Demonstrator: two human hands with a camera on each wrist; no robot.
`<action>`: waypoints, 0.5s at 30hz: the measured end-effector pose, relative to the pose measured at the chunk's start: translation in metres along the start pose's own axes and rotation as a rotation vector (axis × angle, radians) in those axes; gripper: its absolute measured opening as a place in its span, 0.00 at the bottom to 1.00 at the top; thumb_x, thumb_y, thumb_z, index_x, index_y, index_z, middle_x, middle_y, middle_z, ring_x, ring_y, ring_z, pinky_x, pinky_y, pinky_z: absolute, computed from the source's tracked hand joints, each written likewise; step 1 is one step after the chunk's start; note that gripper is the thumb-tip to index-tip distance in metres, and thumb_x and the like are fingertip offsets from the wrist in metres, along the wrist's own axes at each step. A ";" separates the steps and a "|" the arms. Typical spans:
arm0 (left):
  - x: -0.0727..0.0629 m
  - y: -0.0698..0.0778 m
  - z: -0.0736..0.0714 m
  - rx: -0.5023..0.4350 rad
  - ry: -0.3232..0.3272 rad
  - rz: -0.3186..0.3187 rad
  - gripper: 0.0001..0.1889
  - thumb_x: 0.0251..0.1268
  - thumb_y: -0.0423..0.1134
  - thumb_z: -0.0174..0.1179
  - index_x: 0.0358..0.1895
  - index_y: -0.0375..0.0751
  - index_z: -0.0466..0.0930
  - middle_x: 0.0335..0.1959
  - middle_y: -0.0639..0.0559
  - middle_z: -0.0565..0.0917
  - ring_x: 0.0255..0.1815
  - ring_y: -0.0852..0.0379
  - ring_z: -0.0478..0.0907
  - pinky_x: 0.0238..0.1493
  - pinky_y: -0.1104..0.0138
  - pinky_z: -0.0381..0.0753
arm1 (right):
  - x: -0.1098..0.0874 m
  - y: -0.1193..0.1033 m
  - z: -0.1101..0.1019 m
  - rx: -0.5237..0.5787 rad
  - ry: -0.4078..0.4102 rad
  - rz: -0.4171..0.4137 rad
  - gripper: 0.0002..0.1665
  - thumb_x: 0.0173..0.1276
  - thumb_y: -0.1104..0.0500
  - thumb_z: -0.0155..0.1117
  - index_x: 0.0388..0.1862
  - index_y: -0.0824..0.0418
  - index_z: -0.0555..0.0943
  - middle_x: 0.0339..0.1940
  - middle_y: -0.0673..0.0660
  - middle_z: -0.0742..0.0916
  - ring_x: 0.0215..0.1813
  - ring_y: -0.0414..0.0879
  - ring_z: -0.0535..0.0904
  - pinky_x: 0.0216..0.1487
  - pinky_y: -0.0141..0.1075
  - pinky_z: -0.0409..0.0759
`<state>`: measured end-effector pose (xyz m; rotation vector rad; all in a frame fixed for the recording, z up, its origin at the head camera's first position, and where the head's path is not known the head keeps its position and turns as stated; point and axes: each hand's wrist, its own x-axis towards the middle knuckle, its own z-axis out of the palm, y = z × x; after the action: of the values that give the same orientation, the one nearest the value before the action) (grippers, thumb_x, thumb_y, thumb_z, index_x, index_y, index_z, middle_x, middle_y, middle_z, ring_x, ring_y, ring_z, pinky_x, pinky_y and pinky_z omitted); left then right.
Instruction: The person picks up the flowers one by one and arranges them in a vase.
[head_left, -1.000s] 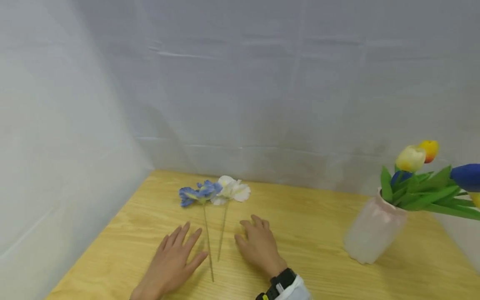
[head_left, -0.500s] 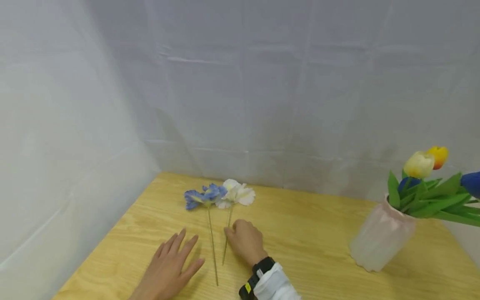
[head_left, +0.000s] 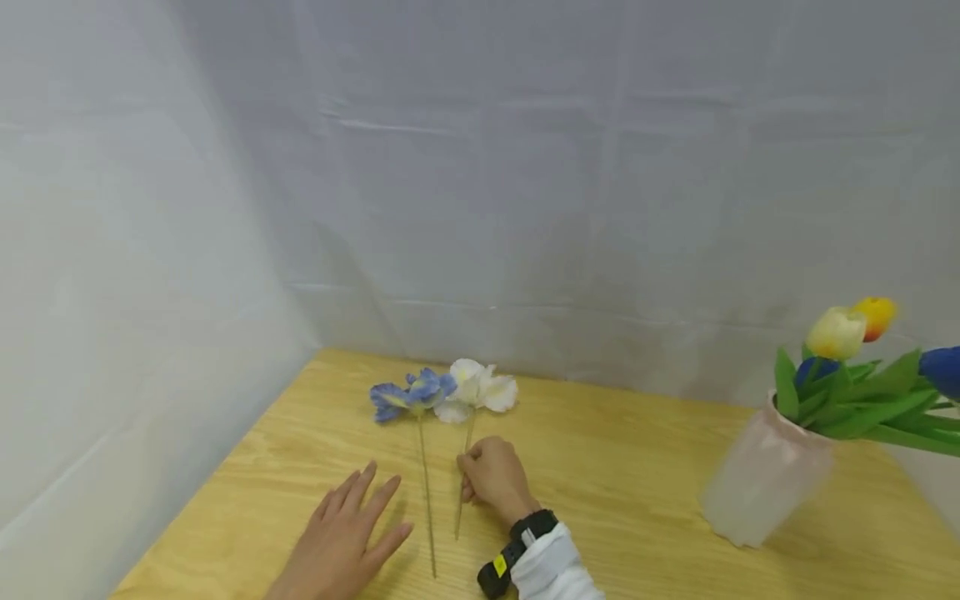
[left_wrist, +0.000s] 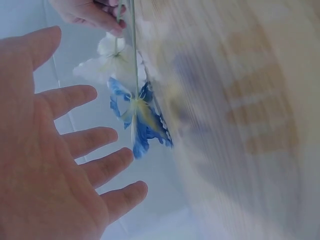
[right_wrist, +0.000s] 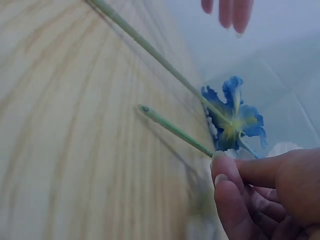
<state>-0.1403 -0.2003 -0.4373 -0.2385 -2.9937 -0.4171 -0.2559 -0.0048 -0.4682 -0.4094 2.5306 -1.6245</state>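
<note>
My right hand (head_left: 497, 477) pinches the green stem of a white artificial flower (head_left: 480, 390) between thumb and fingertips. In the right wrist view the cut end of that stem (right_wrist: 172, 129) sticks out past the fingers, a little off the wood. Beside it a blue artificial flower (head_left: 412, 395) lies on the table, its long stem (head_left: 427, 492) pointing toward me and its petals overlapping the white ones. To the left of the blue flower's stem hovers my left hand (head_left: 341, 533), fingers straight and spread, holding nothing.
A pale pink-white vase (head_left: 768, 471) stands at the right of the wooden table (head_left: 615, 467), holding tulips (head_left: 836, 333) in white, yellow and blue with green leaves. White sheeting (head_left: 480, 167) rises behind the table and along its left side.
My right hand has moved left from beside the white flower and taken hold of its stem, shifting the flower slightly right. The left hand stays spread, nearly in place.
</note>
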 end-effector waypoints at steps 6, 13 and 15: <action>0.011 0.004 0.001 -0.031 -0.027 0.048 0.34 0.67 0.65 0.48 0.68 0.47 0.69 0.71 0.39 0.61 0.68 0.36 0.59 0.63 0.38 0.59 | -0.005 -0.003 -0.019 0.038 0.088 0.002 0.12 0.69 0.60 0.61 0.33 0.69 0.83 0.13 0.52 0.82 0.15 0.44 0.79 0.17 0.35 0.80; 0.022 0.012 0.004 -0.059 -0.040 0.109 0.34 0.67 0.65 0.47 0.68 0.46 0.69 0.71 0.39 0.61 0.68 0.36 0.59 0.62 0.38 0.59 | -0.020 -0.011 -0.047 0.034 0.187 -0.028 0.11 0.70 0.58 0.61 0.37 0.66 0.83 0.15 0.51 0.82 0.16 0.42 0.79 0.18 0.35 0.80; 0.025 0.015 0.005 -0.066 -0.042 0.133 0.35 0.67 0.66 0.46 0.68 0.46 0.69 0.71 0.38 0.61 0.68 0.36 0.59 0.62 0.38 0.59 | -0.026 -0.014 -0.055 0.025 0.204 -0.028 0.11 0.70 0.58 0.61 0.39 0.65 0.84 0.16 0.51 0.82 0.17 0.42 0.79 0.18 0.33 0.80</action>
<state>-0.1625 -0.1811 -0.4348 -0.4542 -2.9849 -0.5031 -0.2414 0.0457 -0.4340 -0.2920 2.6558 -1.7912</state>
